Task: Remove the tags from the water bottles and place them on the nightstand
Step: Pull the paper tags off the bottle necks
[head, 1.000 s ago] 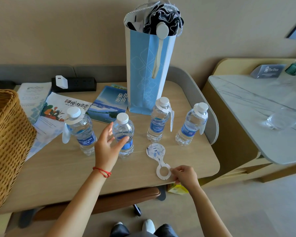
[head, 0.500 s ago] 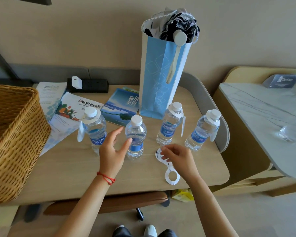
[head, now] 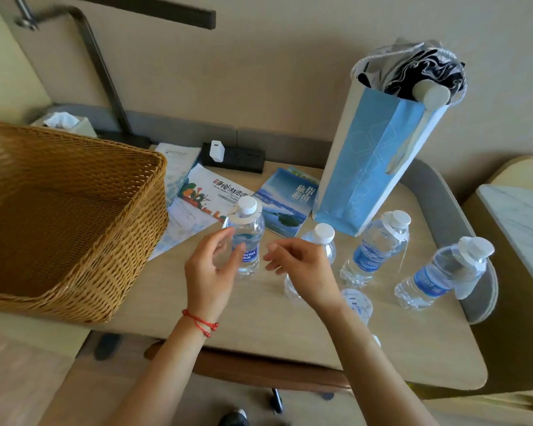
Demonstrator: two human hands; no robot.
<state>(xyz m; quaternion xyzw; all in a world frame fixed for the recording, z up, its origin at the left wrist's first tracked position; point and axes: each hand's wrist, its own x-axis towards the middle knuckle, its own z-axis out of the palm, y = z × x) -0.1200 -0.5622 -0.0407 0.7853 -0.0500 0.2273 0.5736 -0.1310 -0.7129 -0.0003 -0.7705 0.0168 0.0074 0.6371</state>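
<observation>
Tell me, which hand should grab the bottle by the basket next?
Probably the left hand: its open fingers already curl beside the tagged bottle, though contact is unclear. The right hand hovers open farther over, in front of the untagged bottle.

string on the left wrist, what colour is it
Red, a thin string tied round the left wrist, clear in the head view.

The basket (head: 74,216) is showing a golden-brown woven pattern, the tall bag (head: 373,161) is showing light blue and white, the bottles (head: 379,247) are wearing white caps and blue labels, and a red string (head: 201,322) is circling the wrist.
</observation>
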